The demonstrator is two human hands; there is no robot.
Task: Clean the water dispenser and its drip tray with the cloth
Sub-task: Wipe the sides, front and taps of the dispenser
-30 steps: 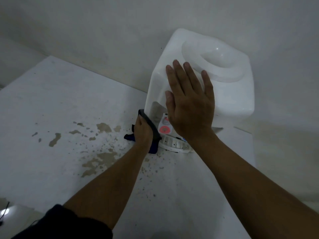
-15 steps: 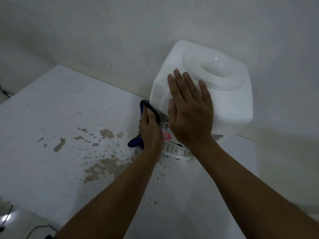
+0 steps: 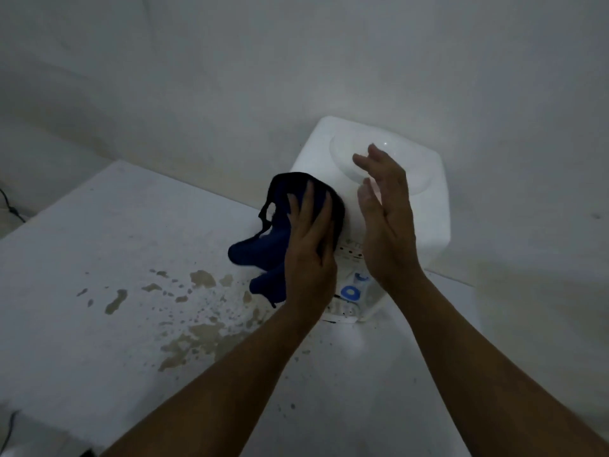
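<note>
A white water dispenser stands on a white table against the wall, its round top recess facing up. My left hand presses a dark blue cloth flat against the dispenser's upper left front, fingers straight, with cloth ends hanging below. My right hand hovers just off the dispenser's top front with its fingers straight. Below the hands, a blue tap lever and part of the white drip tray show; the rest of the front is hidden.
The white table carries brown stains and speckles left of and in front of the dispenser. A dark cable runs at the far left edge. The wall stands close behind the dispenser.
My left hand has slid the cloth from beside the tray up onto the dispenser's upper front. My right hand has lifted off the dispenser and tilted on edge. The view has shifted down.
</note>
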